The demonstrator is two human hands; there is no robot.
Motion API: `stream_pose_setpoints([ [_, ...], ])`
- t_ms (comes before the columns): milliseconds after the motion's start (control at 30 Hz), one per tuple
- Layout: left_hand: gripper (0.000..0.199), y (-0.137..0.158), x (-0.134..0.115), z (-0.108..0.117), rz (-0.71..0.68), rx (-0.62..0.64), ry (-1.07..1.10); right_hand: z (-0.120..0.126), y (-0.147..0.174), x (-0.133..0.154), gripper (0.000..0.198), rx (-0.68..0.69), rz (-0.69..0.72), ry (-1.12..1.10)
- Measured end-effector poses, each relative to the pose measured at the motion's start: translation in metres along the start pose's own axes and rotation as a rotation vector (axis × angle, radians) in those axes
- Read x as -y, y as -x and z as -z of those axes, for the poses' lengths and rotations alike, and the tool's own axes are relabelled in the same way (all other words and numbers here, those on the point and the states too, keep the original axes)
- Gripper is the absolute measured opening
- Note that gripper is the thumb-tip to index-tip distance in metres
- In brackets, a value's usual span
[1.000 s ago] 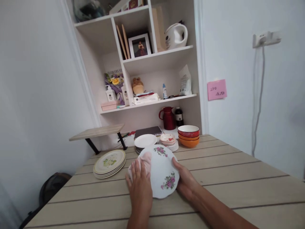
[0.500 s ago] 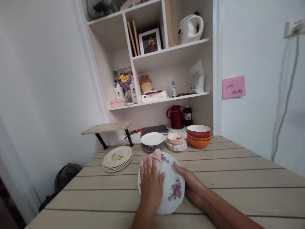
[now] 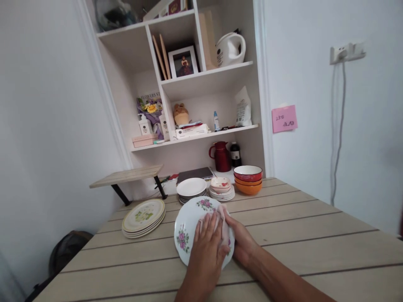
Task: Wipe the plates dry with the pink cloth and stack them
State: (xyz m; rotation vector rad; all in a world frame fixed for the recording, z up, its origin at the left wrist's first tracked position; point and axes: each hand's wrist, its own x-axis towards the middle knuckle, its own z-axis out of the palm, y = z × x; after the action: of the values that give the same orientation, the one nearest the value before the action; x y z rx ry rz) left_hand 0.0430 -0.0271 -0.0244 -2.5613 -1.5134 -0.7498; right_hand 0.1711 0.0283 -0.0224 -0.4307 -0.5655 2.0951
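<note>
A white floral plate (image 3: pixel 184 218) with a scalloped rim and purple roses is tilted up toward me above the table. My right hand (image 3: pixel 244 241) grips its right edge, thumb near the face and fingers behind. Over the plate's right half, my left hand (image 3: pixel 208 241) holds a pale pink cloth (image 3: pixel 224 228) pressed to the surface, fingers close together and fairly straight. Part of the cloth bunches out between the left hand and the right thumb. The plate's underside and most right fingers are hidden.
On the wooden table (image 3: pixel 299 226) stand yellow-rimmed plates (image 3: pixel 145 216) at left, white plates (image 3: pixel 191 187), small dishes (image 3: pixel 221 184) and stacked orange and red bowls (image 3: pixel 248 180) at the back. Behind are a red jug (image 3: pixel 221 157), a small raised shelf (image 3: pixel 126 175) and a shelving unit (image 3: pixel 208 75).
The left hand and cloth have slid from the plate's upper left to its right side. The plate's flowers have shifted round, so it has turned. The camera view has swung rightward.
</note>
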Motion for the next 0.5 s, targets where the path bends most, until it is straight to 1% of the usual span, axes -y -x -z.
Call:
stream_pose_setpoints([
  [100, 0.055, 0.0, 0.0, 0.001, 0.045, -0.005, -0.04, 0.0, 0.0, 0.001, 0.054, 0.027, 0.01, 0.004],
  [167, 0.054, 0.0, 0.0, 0.002, 0.126, 0.0, -0.076, 0.001, 0.0, 0.003, 0.055, 0.009, 0.003, 0.014],
  [267, 0.056, 0.0, 0.005, 0.0, 0.295, 0.018, -0.128, 0.004, 0.0, 0.004, 0.054, -0.079, 0.004, 0.045],
  [400, 0.058, 0.004, 0.02, -0.006, 0.518, 0.043, -0.185, 0.004, 0.0, 0.004, 0.049, -0.175, 0.04, 0.048],
  [433, 0.057, 0.005, 0.024, -0.008, 0.549, 0.048, -0.189, 0.003, 0.001, 0.004, 0.048, -0.194, 0.045, 0.046],
  [500, 0.056, 0.006, 0.029, -0.009, 0.567, 0.062, -0.182, 0.0, 0.002, 0.004, 0.045, -0.222, 0.048, 0.047],
])
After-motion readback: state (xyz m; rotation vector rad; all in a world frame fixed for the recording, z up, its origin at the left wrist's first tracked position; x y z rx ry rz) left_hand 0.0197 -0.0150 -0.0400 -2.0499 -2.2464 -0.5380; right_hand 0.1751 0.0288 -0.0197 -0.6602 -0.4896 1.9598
